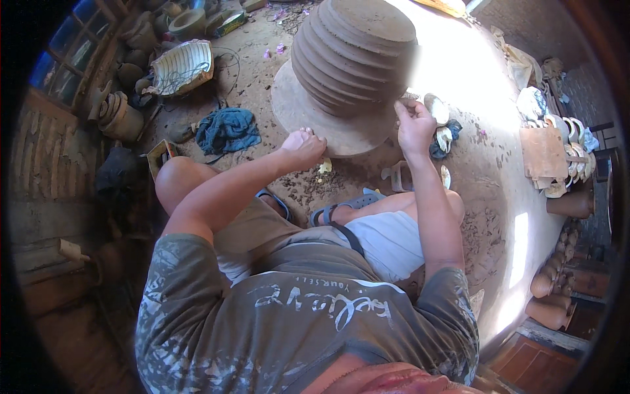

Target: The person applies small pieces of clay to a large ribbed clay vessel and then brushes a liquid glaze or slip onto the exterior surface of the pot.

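A large brown clay pot (354, 56) with ridged, coil-like walls stands on a round, clay-smeared wheel disc (295, 108) ahead of me. My left hand (303, 148) is closed at the disc's near left edge, its fingers curled against the rim. Beside the pot's lower right side is my right hand (416, 125), with thumb and fingertips pinched together. Whether something small sits in that pinch, I cannot make out. The pot's far side is hidden.
A wet blue cloth (228, 131) lies left of the disc. Farther left stand a ribbed, pale curved piece (182, 67) and stacked clay vessels (121, 117). Dark clay crumbs (305, 194) litter the floor by my sandals. Several pots (551, 308) line the right side.
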Demonstrator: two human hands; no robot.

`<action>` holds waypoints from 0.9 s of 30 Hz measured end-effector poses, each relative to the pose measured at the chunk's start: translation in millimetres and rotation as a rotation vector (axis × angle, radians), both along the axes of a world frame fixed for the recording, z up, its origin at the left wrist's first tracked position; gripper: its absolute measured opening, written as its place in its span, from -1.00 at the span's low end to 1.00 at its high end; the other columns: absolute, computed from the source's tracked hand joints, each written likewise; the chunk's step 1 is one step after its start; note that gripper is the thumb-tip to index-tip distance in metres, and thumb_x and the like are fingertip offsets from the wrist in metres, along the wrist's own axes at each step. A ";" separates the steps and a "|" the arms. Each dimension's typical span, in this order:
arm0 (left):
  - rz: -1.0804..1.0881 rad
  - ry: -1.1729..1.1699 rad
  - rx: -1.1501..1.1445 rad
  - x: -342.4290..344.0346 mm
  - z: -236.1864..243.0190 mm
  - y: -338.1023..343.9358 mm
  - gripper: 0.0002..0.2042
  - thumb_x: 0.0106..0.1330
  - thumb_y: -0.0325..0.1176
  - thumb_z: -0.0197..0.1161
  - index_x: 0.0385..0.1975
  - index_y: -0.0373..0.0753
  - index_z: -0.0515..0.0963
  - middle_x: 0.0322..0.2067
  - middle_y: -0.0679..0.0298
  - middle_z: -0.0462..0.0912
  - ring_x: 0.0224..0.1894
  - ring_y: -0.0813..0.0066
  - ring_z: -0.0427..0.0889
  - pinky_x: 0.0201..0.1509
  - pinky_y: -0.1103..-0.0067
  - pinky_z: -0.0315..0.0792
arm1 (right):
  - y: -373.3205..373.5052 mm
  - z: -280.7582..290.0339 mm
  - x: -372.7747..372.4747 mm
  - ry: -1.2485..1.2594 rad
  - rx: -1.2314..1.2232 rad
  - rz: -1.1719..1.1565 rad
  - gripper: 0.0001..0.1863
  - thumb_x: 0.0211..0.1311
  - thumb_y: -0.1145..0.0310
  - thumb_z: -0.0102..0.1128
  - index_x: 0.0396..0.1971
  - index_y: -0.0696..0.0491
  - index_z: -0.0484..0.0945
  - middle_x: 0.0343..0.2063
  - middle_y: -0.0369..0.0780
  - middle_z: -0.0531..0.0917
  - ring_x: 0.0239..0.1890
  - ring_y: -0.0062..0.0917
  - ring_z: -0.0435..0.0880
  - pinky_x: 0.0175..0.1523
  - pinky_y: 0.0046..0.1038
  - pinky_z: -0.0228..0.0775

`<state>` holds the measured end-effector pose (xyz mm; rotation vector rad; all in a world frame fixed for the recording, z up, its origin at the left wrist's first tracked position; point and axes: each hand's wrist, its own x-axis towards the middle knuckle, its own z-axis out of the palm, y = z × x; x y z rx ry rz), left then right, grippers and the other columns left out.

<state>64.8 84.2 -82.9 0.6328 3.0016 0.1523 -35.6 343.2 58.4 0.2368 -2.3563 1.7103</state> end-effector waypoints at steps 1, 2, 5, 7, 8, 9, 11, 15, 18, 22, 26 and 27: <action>0.000 -0.064 0.008 2.7 18.0 5.8 -0.51 0.23 -0.02 0.47 -0.06 -0.33 0.62 -0.06 -0.31 0.62 0.07 -0.18 0.66 0.06 0.10 0.61 | -3.3 2.2 4.2 -0.061 -0.041 -0.024 -0.79 0.35 0.38 0.42 -0.19 0.22 0.72 -0.32 -0.21 0.78 -0.35 -0.58 0.70 -0.22 -0.47 0.54; 0.001 -0.127 0.016 5.6 36.3 15.4 -0.53 0.23 -0.05 0.46 -0.05 -0.31 0.62 -0.05 -0.29 0.62 0.07 -0.18 0.66 0.08 0.11 0.60 | -5.3 6.0 9.1 -0.121 -0.083 -0.046 -0.79 0.36 0.38 0.42 -0.18 0.22 0.72 -0.33 -0.22 0.77 -0.34 -0.61 0.68 -0.23 -0.49 0.53; -0.019 -0.166 0.049 13.8 56.0 29.5 -0.55 0.23 -0.08 0.45 -0.01 -0.26 0.62 -0.04 -0.20 0.62 0.08 -0.15 0.65 0.12 0.12 0.58 | -10.1 7.9 9.7 -0.186 -0.189 -0.045 -0.83 0.37 0.40 0.41 -0.18 0.20 0.72 -0.35 -0.26 0.74 -0.34 -0.65 0.65 -0.24 -0.55 0.51; -0.057 -0.212 0.091 13.1 67.1 36.2 -0.54 0.22 -0.07 0.45 0.01 -0.23 0.62 0.00 -0.08 0.63 0.09 -0.09 0.66 0.12 0.14 0.58 | -9.8 5.5 8.5 -0.194 -0.247 0.000 -0.86 0.38 0.43 0.39 -0.19 0.18 0.71 -0.37 -0.28 0.73 -0.35 -0.66 0.63 -0.25 -0.57 0.49; -0.085 -0.202 0.152 10.7 64.5 38.1 -0.54 0.23 -0.06 0.45 0.02 -0.23 0.62 -0.02 -0.08 0.64 0.07 -0.08 0.67 0.11 0.14 0.58 | -8.3 6.7 10.2 -0.214 -0.220 0.059 -0.85 0.38 0.42 0.40 -0.19 0.18 0.71 -0.38 -0.30 0.71 -0.38 -0.68 0.62 -0.26 -0.59 0.48; -0.109 -0.189 0.212 9.0 58.3 37.3 -0.53 0.23 -0.05 0.44 0.02 -0.23 0.63 -0.05 -0.07 0.66 0.04 -0.07 0.69 0.10 0.14 0.58 | -8.8 11.6 13.5 -0.233 -0.193 0.124 -0.85 0.38 0.41 0.41 -0.18 0.18 0.71 -0.40 -0.32 0.69 -0.40 -0.69 0.61 -0.28 -0.62 0.48; -0.133 -0.259 0.300 2.8 61.4 33.3 -0.55 0.26 -0.05 0.43 0.00 -0.26 0.65 -0.08 -0.06 0.71 0.03 -0.06 0.71 0.11 0.14 0.57 | -7.7 22.2 20.1 -0.215 -0.107 0.220 -0.85 0.37 0.40 0.44 -0.18 0.15 0.71 -0.41 -0.36 0.68 -0.39 -0.68 0.61 -0.25 -0.60 0.51; -0.169 -0.428 0.203 -18.2 98.6 3.1 -0.58 0.31 -0.04 0.39 -0.08 -0.30 0.72 -0.13 -0.04 0.78 0.00 -0.08 0.74 0.13 0.13 0.56 | 42.3 49.1 1.8 -0.030 0.331 0.162 -0.81 0.33 0.45 0.40 -0.13 0.19 0.70 -0.35 -0.26 0.73 -0.31 -0.64 0.66 -0.15 -0.53 0.55; -0.097 -0.465 -0.066 -58.0 86.3 -74.4 -0.58 0.32 -0.02 0.34 -0.10 -0.28 0.75 -0.14 -0.06 0.78 -0.04 -0.11 0.74 0.12 0.13 0.57 | 88.4 54.5 -44.9 0.031 0.546 0.009 -0.76 0.31 0.50 0.37 -0.04 0.14 0.69 -0.32 -0.25 0.73 -0.31 -0.60 0.67 -0.15 -0.50 0.57; -0.044 -0.344 -0.116 -106.2 134.1 -157.6 -0.55 0.33 0.00 0.33 -0.01 -0.27 0.71 -0.20 0.01 0.80 -0.18 -0.03 0.77 0.00 0.21 0.60 | 182.7 42.7 -115.0 -0.181 0.354 -0.153 -0.65 0.31 0.52 0.31 0.09 0.18 0.63 -0.28 -0.21 0.75 -0.29 -0.58 0.70 -0.21 -0.50 0.59; 0.397 -0.449 0.131 -143.5 126.1 -269.3 -0.53 0.30 0.07 0.35 -0.05 -0.22 0.75 -0.20 0.06 0.81 -0.16 0.10 0.79 -0.03 0.24 0.62 | 175.9 25.1 -149.9 -0.342 0.283 -0.047 -0.62 0.32 0.52 0.25 0.13 0.21 0.62 -0.30 -0.17 0.76 -0.31 -0.57 0.74 -0.30 -0.53 0.57; 0.379 -0.364 -0.008 -134.3 115.4 -306.7 -0.51 0.32 0.10 0.32 -0.04 -0.23 0.75 -0.20 0.06 0.82 -0.15 0.11 0.79 -0.02 0.23 0.62 | 147.9 15.7 -154.0 -0.349 0.319 -0.018 -0.64 0.32 0.53 0.24 0.11 0.21 0.64 -0.30 -0.14 0.78 -0.30 -0.54 0.76 -0.26 -0.49 0.59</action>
